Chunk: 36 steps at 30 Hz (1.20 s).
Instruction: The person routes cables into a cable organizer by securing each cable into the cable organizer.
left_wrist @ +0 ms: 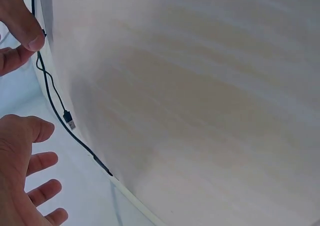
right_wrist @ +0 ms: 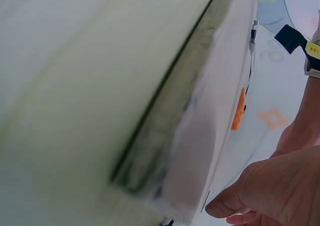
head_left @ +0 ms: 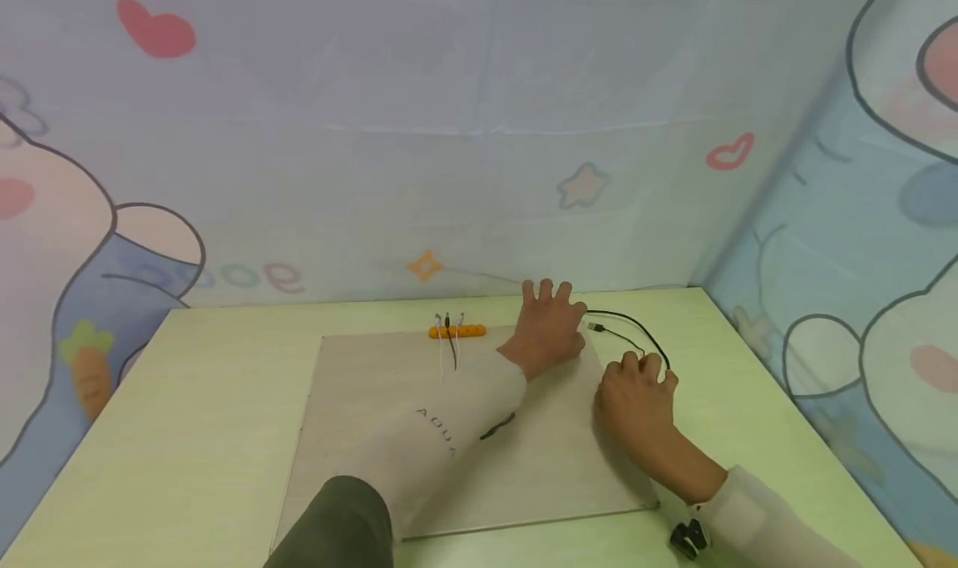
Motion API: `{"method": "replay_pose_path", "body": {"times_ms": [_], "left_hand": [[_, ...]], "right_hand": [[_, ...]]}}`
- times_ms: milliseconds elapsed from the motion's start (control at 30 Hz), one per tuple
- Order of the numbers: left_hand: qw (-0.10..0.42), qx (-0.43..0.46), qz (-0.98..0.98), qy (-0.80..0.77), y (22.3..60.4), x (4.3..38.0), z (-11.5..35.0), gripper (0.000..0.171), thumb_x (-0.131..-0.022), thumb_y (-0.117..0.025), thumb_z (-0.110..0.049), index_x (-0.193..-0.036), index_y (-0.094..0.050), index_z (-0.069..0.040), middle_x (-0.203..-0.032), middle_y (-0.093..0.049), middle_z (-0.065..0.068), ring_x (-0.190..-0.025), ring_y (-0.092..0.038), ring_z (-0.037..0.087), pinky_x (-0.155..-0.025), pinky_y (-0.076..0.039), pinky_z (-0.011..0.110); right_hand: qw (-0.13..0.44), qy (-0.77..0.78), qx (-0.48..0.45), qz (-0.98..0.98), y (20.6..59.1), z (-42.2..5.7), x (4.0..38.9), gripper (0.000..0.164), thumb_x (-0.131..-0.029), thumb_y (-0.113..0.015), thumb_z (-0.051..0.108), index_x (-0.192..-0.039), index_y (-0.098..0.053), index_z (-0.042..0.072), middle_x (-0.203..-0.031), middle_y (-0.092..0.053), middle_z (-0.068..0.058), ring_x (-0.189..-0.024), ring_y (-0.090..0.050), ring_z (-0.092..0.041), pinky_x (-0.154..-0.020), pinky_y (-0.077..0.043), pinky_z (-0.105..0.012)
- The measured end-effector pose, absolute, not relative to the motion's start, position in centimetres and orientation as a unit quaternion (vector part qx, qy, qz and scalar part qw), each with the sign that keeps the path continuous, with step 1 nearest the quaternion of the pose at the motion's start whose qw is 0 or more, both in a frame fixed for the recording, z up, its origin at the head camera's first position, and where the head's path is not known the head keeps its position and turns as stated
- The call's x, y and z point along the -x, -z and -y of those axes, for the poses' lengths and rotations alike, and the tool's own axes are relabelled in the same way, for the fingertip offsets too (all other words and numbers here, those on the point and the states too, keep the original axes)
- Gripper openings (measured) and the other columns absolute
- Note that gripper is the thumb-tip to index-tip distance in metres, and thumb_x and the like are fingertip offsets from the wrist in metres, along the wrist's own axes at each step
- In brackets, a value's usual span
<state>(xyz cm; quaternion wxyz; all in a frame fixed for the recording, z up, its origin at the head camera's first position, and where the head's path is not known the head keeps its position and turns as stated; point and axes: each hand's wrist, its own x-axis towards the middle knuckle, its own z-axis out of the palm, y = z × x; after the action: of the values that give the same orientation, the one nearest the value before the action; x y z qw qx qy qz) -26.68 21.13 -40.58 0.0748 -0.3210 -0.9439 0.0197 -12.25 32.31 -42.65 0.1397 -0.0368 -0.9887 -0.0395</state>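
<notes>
My left hand [head_left: 550, 327] is over the far right corner of the pale board [head_left: 374, 501]. Its fingers are spread, and in the left wrist view the left hand [left_wrist: 20, 171] has nothing between thumb and fingers. A black cable [left_wrist: 80, 142] curves along the board's edge beside it. At the board's right side, my right hand [head_left: 639, 402] pinches the black cable between thumb and finger, seen best at the upper left of the left wrist view. A thin cord with a black USB plug [head_left: 596, 327] hangs between the hands and meets the cable near the pinch.
At the board's far edge, an orange cable holder [head_left: 471, 331] carries white and black cables upright. A short dark cable piece [head_left: 497, 427] shows beside my left sleeve. The board lies on a pale yellow table [head_left: 195, 418], with printed cloth [head_left: 374, 135] hanging behind and at the right.
</notes>
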Motion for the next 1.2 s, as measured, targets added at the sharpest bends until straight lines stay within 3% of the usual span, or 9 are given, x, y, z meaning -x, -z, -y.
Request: {"method": "replay_pose_path", "body": {"times_ms": [167,367,633,900,1200], "left_hand": [[0.085,0.326,0.941,-0.016,40.3,26.5,-21.5,0.030,-0.108,-0.063,-0.036,-0.135,-0.075,-0.032,-0.142,-0.064,-0.001,-0.141,-0.055,0.030,-0.124,-0.037,0.059],[0.097,0.339,0.935,-0.028,40.4,26.2,-22.3,0.027,-0.109,-0.061,-0.032,-0.130,-0.078,-0.033,-0.141,-0.064,-0.002,-0.142,-0.056,0.030,-0.122,-0.038,0.058],[0.074,0.351,0.932,-0.057,40.8,26.3,-23.6,0.034,-0.120,-0.050,-0.025,-0.144,-0.074,-0.033,-0.153,-0.060,0.002,-0.149,-0.053,0.033,-0.126,-0.040,0.061],[0.075,0.349,0.933,-0.047,41.5,26.8,-24.7,0.034,-0.121,-0.049,-0.026,-0.142,-0.076,-0.031,-0.150,-0.062,0.002,-0.146,-0.055,0.033,-0.126,-0.040,0.062],[0.075,0.338,0.938,-0.033,41.7,26.5,-25.6,0.034,-0.119,-0.051,-0.027,-0.141,-0.077,-0.030,-0.147,-0.064,0.002,-0.146,-0.054,0.032,-0.126,-0.038,0.059]], "right_hand": [[0.145,0.040,0.045,0.988,42.6,-33.1,12.1,0.028,-0.102,-0.064,0.006,-0.079,-0.058,-0.007,-0.096,-0.061,-0.029,-0.108,-0.055,-0.056,-0.080,-0.051,-0.069],[0.150,0.034,0.057,0.987,42.6,-34.1,12.0,0.032,-0.101,-0.073,0.013,-0.082,-0.060,-0.010,-0.097,-0.060,-0.030,-0.107,-0.054,-0.057,-0.080,-0.050,-0.070],[0.185,0.050,0.052,0.980,42.2,-35.5,11.9,0.035,-0.097,-0.077,0.010,-0.072,-0.055,-0.001,-0.088,-0.059,-0.029,-0.093,-0.055,-0.053,-0.065,-0.050,-0.063],[0.158,0.044,0.063,0.984,42.1,-36.3,12.1,0.036,-0.100,-0.076,0.011,-0.069,-0.061,0.001,-0.086,-0.060,-0.029,-0.092,-0.056,-0.053,-0.065,-0.051,-0.065],[0.110,0.035,0.084,0.990,42.2,-36.4,12.9,0.040,-0.106,-0.076,0.027,-0.082,-0.075,-0.005,-0.096,-0.062,-0.031,-0.102,-0.055,-0.056,-0.076,-0.053,-0.069]]}}
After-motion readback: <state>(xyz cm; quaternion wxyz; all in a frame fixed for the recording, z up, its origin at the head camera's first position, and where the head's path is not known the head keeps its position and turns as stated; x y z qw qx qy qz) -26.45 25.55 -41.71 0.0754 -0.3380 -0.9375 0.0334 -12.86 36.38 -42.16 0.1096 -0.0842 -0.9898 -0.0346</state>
